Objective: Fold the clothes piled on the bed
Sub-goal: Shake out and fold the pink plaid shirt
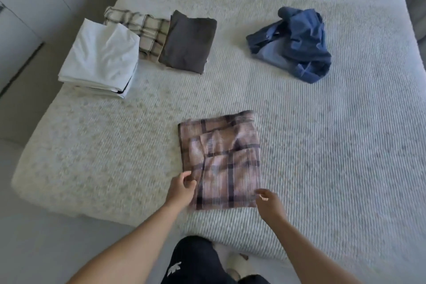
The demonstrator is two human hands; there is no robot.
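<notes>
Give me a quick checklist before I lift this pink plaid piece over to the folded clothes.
1. Pink plaid shirt folded to a compact rectangle: ok, though the picture is blurred.
2. Left hand gripping its near left edge: ok.
3. Right hand gripping its near right corner: cannot tell; the fingers are at the edge, but the grip is blurred.
4. Bare bed between the shirt and the folded clothes: ok.
5. Landing spot: ok, the white stack, checked piece and grey piece are all neat.
6. All clothes folded: not ok, the blue garment lies crumpled.
</notes>
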